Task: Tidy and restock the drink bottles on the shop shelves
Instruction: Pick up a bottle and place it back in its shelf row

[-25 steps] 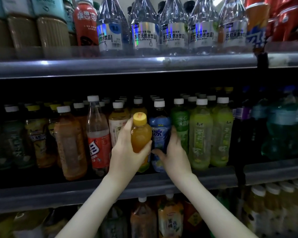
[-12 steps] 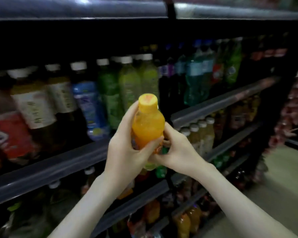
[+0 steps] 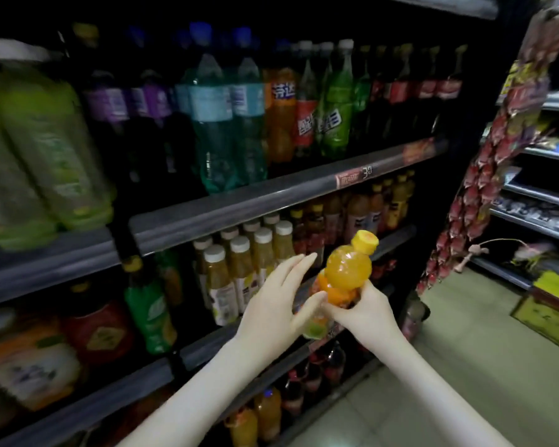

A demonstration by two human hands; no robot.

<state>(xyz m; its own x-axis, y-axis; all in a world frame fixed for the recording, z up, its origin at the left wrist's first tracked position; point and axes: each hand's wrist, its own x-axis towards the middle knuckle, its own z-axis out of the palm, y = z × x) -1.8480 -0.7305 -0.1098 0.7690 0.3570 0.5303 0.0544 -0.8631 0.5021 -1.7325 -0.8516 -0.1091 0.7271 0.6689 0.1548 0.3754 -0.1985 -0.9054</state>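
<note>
A small orange drink bottle (image 3: 347, 272) with a yellow cap tilts to the right in front of the shelves. My right hand (image 3: 365, 309) grips its lower part from the right. My left hand (image 3: 276, 309) is beside it on the left with fingers straight; its thumb touches the bottle's label and the fingers stand clear of the bottle. Behind the hands stands a row of yellow juice bottles with white caps (image 3: 239, 269) on a lower shelf.
Large soda bottles (image 3: 304, 104) fill the shelf above, behind a grey shelf rail (image 3: 271, 201) with a price tag. More orange bottles (image 3: 265, 414) stand on the bottom shelf. Hanging snack packets (image 3: 484, 188) and a yellow box (image 3: 552, 304) lie to the right, beside tiled floor.
The view has swung right and down along the shelves. My left hand has let go of the orange bottle and opened; my right hand now holds it, tilted right.
</note>
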